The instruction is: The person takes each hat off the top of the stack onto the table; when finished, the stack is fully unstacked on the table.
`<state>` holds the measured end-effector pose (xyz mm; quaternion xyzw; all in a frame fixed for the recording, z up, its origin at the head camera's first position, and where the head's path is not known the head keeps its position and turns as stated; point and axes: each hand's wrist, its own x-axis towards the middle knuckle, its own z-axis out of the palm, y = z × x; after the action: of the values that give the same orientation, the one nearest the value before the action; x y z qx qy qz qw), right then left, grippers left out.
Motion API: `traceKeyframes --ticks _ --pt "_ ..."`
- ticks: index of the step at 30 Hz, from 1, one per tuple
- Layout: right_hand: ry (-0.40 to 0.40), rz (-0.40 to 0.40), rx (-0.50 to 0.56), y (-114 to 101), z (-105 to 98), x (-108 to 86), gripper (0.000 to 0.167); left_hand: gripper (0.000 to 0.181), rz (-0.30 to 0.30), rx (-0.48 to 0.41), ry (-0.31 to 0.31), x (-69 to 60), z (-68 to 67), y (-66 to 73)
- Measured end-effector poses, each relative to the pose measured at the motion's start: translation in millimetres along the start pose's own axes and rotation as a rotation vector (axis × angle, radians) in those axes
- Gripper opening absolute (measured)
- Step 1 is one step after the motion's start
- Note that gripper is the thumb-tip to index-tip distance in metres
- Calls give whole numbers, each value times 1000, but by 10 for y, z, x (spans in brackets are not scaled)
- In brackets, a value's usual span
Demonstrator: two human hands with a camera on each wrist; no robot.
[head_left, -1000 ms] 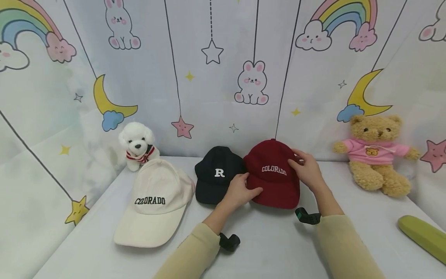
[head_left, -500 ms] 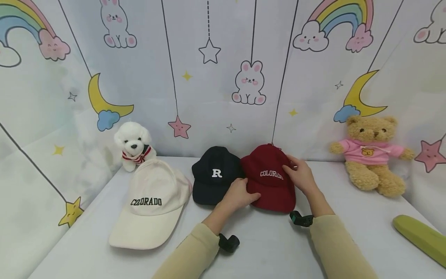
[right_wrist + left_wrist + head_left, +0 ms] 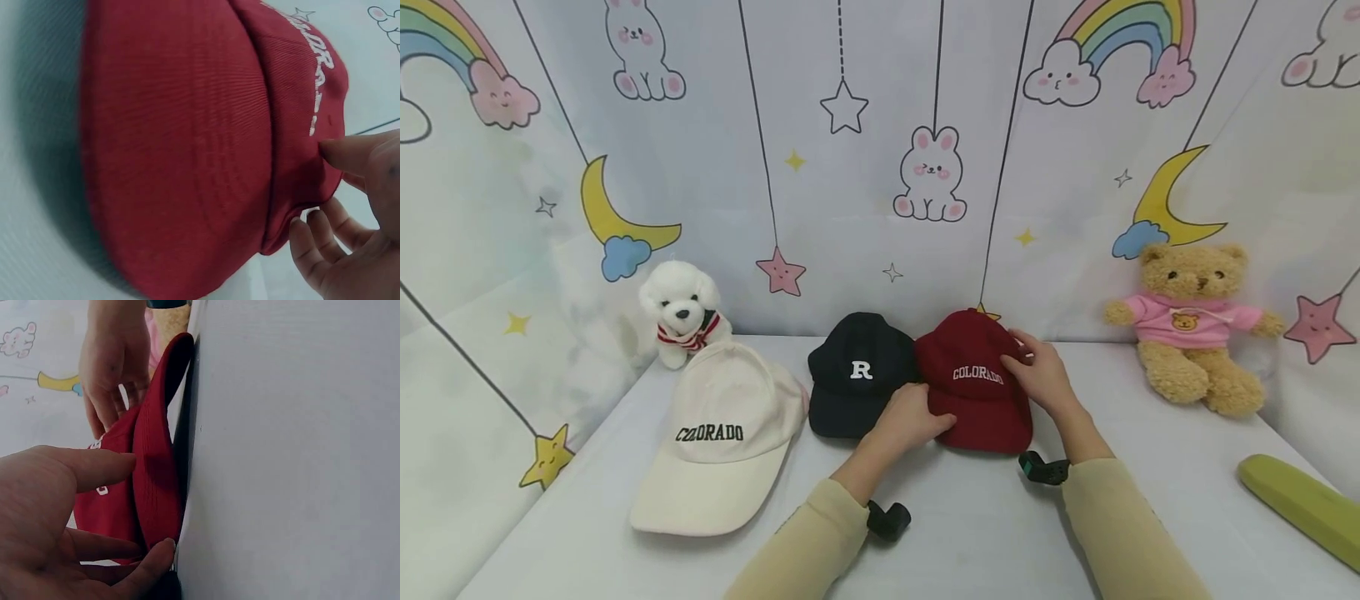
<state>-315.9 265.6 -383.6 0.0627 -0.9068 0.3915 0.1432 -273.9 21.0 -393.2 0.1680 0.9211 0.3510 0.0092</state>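
Observation:
A dark red baseball cap [image 3: 973,379] with white COLORADO lettering sits on the white table, its brim facing the front. My left hand [image 3: 910,418] grips the left edge of its brim, thumb on top and fingertips at the edge in the left wrist view. On the cap's right side my right hand [image 3: 1041,375] pinches the crown; in the right wrist view the thumb [image 3: 350,153] presses the front and the fingers lie along the side edge. Touching the red cap on its left is a black cap [image 3: 842,408] with a white R, partly hidden by my left hand.
A cream COLORADO cap [image 3: 707,483] lies further left, before a white plush dog [image 3: 681,304]. A teddy bear [image 3: 1187,333] in a pink top sits at the back right. The green object [image 3: 1300,508] rests near the right edge. A patterned cloth [image 3: 850,183] hangs behind.
Held in both hands, the red cap has come down slightly and shifted a little left, closer against the black cap. The head view has also turned slightly right.

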Motion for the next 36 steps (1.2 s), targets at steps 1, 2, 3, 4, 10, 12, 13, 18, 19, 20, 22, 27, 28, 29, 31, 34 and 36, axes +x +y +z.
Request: traceKeyframes --ticks 1,2,3,4,10,12,13,18,19,20,22,27,28,29,31,34,36 --pt "3 -6 -5 -3 -5 0 53 60 -6 -8 -1 -5 -10 -1" --pt "5 -9 -9 -12 -12 -2 54 63 -13 -18 -1 -10 -22 -5" --pt "7 -11 -13 -25 -19 -4 54 64 -17 -30 1 -14 -39 -9" --pt "10 -12 -19 -43 -26 -7 54 65 -19 -43 3 -19 -57 -12" --pt "-14 -29 -30 -214 -60 -35 57 66 29 -107 52 -62 -206 -73" --pt "-40 -44 -34 -276 -57 -46 61 65 45 -117 71 -78 -253 -97" --pt "-57 -49 -35 -303 -54 -52 62 65 53 -123 81 -89 -277 -106" --pt "-152 -36 -75 -367 -24 -88 76 65 77 -133 111 -161 -371 -130" --pt "-169 -25 -86 -368 -17 -96 78 65 83 -131 114 -179 -386 -134" --pt "-185 -15 -99 -368 -9 -106 81 65 92 -127 119 -196 -403 -137" --pt "-207 -3 -132 -357 8 -118 86 65 105 -121 127 -232 -444 -142" --pt "-241 0 -182 -319 53 -132 95 65 119 -132 155 -339 -561 -177" --pt "-245 1 -188 -316 63 -133 95 64 124 -138 163 -361 -582 -194" --pt "-249 2 -191 -312 74 -134 96 64 126 -145 170 -383 -603 -209" --pt "-254 9 -195 -318 89 -136 96 64 138 -155 184 -426 -643 -239" --pt "-255 18 -200 -342 107 -140 95 63 165 -155 208 -479 -699 -275" --pt "-249 15 -201 -353 117 -140 95 63 178 -154 220 -511 -733 -287"
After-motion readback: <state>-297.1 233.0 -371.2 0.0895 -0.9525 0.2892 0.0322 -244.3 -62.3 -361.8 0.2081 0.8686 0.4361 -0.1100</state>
